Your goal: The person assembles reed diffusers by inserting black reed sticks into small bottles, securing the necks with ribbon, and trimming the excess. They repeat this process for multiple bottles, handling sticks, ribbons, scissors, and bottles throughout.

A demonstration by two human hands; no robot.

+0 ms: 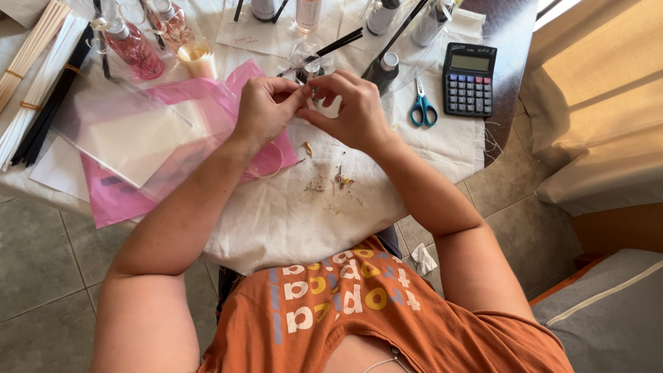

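Note:
My left hand (266,107) and my right hand (352,110) meet above the white cloth (290,214), fingertips pinched together around a small clear cellophane-wrapped bottle (309,69) with black reed sticks (338,45) rising from it. Both hands pinch the wrapping at the bottle's neck; the bottle body is mostly hidden behind my fingers. Dried flower crumbs (335,183) lie on the cloth just below my hands.
Left of my hands lie pink plastic bags (117,197), a clear bag (117,131), a tape roll (197,59), wrapped pink bottles (138,48) and bundles of reed sticks (31,76). Blue scissors (422,107) and a black calculator (469,78) sit right; table edge beyond.

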